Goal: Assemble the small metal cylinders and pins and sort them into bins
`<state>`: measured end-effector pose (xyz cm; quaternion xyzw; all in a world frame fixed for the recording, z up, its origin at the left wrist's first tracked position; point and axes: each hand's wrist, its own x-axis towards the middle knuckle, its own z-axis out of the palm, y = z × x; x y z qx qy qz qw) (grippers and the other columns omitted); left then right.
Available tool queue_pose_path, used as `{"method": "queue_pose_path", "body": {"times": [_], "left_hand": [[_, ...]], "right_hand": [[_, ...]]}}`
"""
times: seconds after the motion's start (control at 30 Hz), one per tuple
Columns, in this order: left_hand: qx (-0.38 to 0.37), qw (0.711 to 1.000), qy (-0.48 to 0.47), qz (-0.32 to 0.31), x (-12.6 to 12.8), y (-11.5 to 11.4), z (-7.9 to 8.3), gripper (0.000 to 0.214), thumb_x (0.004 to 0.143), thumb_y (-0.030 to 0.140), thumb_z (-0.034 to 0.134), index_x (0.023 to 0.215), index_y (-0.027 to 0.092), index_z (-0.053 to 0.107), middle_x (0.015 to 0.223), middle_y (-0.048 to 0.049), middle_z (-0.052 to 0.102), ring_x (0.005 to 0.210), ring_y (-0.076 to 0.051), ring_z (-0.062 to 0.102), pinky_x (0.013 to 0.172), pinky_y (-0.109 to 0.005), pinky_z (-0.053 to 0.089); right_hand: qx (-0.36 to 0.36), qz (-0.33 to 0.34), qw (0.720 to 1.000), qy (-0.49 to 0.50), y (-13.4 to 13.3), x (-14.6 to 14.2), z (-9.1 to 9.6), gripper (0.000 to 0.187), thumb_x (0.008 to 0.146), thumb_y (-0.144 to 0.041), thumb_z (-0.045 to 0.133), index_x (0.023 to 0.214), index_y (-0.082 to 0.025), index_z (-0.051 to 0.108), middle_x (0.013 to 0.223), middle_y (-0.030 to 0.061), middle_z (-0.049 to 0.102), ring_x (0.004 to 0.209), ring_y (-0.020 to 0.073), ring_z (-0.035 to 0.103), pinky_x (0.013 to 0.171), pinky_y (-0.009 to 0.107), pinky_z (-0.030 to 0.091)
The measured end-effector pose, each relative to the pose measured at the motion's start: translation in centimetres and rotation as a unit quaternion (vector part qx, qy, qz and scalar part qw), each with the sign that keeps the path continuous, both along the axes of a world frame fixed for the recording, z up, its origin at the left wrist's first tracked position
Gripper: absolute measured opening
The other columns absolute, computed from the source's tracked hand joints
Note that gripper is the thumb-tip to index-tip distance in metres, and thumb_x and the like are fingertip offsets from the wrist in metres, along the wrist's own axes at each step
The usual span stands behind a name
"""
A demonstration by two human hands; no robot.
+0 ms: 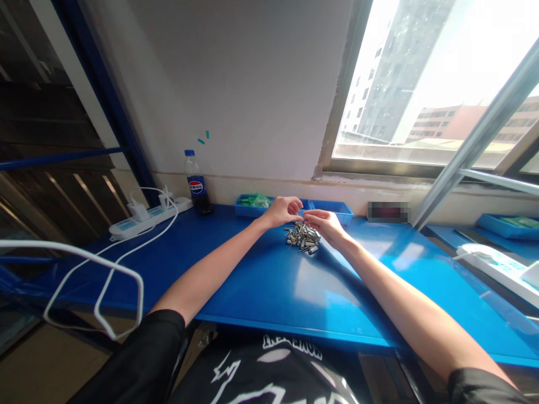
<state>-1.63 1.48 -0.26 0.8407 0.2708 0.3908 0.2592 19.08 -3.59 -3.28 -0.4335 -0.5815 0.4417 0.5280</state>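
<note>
My left hand (283, 212) is raised just above a pile of small metal parts (304, 238), its thumb and fingers brought together in a pinch. Opposite it, my right hand (327, 225) also pinches, fingertips almost meeting those of the left over the back of the pile. Anything between the fingertips is too small to make out. The pile holds many silvery cylinders and thin pin-like pieces, lying loose on the blue table (252, 286). Right behind the hands stand a blue tray with green packets (248, 211) and a second blue tray (343, 212).
A cola bottle (197, 188) stands at the back left beside a white power strip (135, 221). White cables (126, 264) loop over the table's left edge. A slanted metal post (455, 151) rises at the right, near another power strip (501, 269) and a blue tray (505, 225).
</note>
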Motion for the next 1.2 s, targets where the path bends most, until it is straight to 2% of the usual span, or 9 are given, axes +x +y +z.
{"method": "queue_pose_path", "body": {"times": [0.1,0.2,0.3,0.4,0.5,0.67,0.97,1.07,1.2], "left_hand": [[0.057,0.994,0.069,0.059,-0.4,0.5,0.0,0.040,0.077,0.034,0.083,0.110,0.012,0.074,0.101,-0.0111,0.078,0.092,-0.021,0.073,0.086,-0.032,0.059],[0.107,0.980,0.152,0.073,-1.1,1.0,-0.2,0.037,0.085,0.031,0.074,0.117,0.013,0.075,0.120,-0.0129,0.075,0.111,-0.025,0.071,0.102,-0.035,0.053],[0.142,0.963,0.219,0.065,-1.4,1.0,-0.5,0.040,0.087,0.029,0.070,0.123,0.014,0.074,0.128,-0.0124,0.073,0.121,-0.027,0.067,0.111,-0.036,0.048],[0.152,0.953,0.250,0.078,-1.4,0.8,-0.7,0.042,0.087,0.030,0.069,0.127,0.016,0.073,0.131,-0.0118,0.071,0.123,-0.026,0.066,0.111,-0.035,0.047],[0.157,0.947,0.265,0.091,-1.3,0.6,-0.6,0.042,0.088,0.030,0.067,0.128,0.017,0.073,0.130,-0.0118,0.071,0.122,-0.026,0.066,0.110,-0.034,0.048],[0.148,0.941,0.279,0.122,-1.2,0.3,-0.2,0.041,0.089,0.030,0.064,0.126,0.018,0.074,0.128,-0.0109,0.073,0.120,-0.027,0.068,0.107,-0.033,0.050],[0.110,0.933,0.273,0.206,-1.8,0.0,1.0,0.030,0.086,0.025,0.065,0.110,0.019,0.081,0.115,-0.0117,0.077,0.107,-0.029,0.072,0.100,-0.036,0.054],[0.164,0.930,0.276,0.179,-1.8,0.2,0.8,0.028,0.085,0.021,0.064,0.108,0.019,0.081,0.113,-0.0113,0.077,0.107,-0.028,0.071,0.099,-0.034,0.053],[0.181,0.941,0.278,0.067,-1.0,0.2,-0.4,0.031,0.088,0.017,0.061,0.111,0.024,0.080,0.113,-0.0083,0.077,0.106,-0.025,0.072,0.096,-0.031,0.053]], "right_hand": [[0.053,-0.074,0.995,0.029,0.5,0.5,-0.1,0.038,0.076,-0.044,0.079,0.106,-0.019,0.075,0.104,0.0103,0.079,0.098,0.0280,0.076,0.094,0.042,0.060],[0.094,-0.131,0.986,0.030,1.1,1.5,-0.2,0.044,0.077,-0.041,0.076,0.115,-0.020,0.072,0.117,0.0115,0.076,0.103,0.0284,0.075,0.093,0.042,0.061],[0.111,-0.198,0.970,-0.089,1.4,2.5,-0.5,0.040,0.079,-0.036,0.069,0.116,-0.021,0.073,0.118,0.0093,0.076,0.094,0.0271,0.076,0.092,0.045,0.059],[0.123,-0.235,0.933,-0.242,1.5,2.9,-0.8,0.032,0.081,-0.030,0.063,0.108,-0.022,0.077,0.108,0.0073,0.078,0.089,0.0252,0.074,0.098,0.045,0.054],[0.140,-0.223,0.919,-0.294,1.7,3.0,-1.1,0.032,0.079,-0.027,0.061,0.105,-0.019,0.078,0.103,0.0093,0.077,0.085,0.0238,0.072,0.093,0.041,0.054],[0.113,-0.194,0.933,-0.282,2.0,3.4,-1.0,0.034,0.075,-0.028,0.064,0.105,-0.022,0.079,0.083,0.0039,0.076,0.083,0.0242,0.073,0.085,0.039,0.056],[0.112,-0.114,0.957,-0.244,2.1,2.8,-1.1,0.037,0.073,-0.027,0.068,0.109,-0.022,0.077,0.089,0.0038,0.078,0.086,0.0231,0.074,0.085,0.037,0.058],[0.112,-0.081,0.966,-0.220,2.2,2.6,-1.4,0.043,0.073,-0.028,0.069,0.116,-0.022,0.075,0.092,0.0039,0.078,0.087,0.0231,0.074,0.086,0.037,0.058],[0.139,-0.110,0.964,-0.200,1.7,2.0,-1.3,0.041,0.077,-0.029,0.065,0.117,-0.022,0.074,0.094,0.0041,0.078,0.084,0.0221,0.073,0.087,0.038,0.058]]}}
